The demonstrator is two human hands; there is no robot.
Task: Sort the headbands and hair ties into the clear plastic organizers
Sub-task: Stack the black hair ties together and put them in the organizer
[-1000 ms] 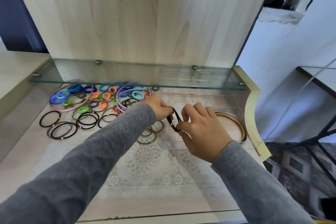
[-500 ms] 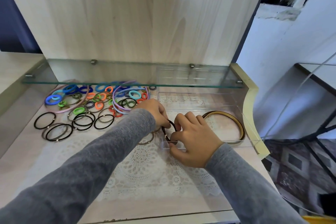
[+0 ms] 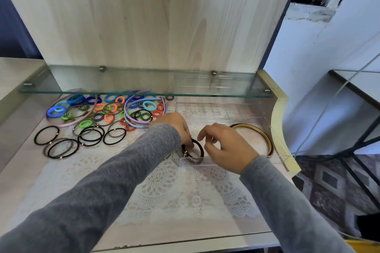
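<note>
Mid-frame, left hand (image 3: 176, 127) pinches the hair tie (image 3: 202, 149), right hand (image 3: 228, 146) loosely spread; it could spring over the organizer wall (image 3: 211, 164)

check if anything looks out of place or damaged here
The wall at upper right is chipped, with crumbled plaster below a dark gap. The ties lie in a loose unsorted heap left of the organizer, expected mid-sort. Nothing else stands out.

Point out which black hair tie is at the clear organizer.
The black hair tie pinched by the left hand at the clear organizer, near-left corner; the others lie loose on the mat.
</note>
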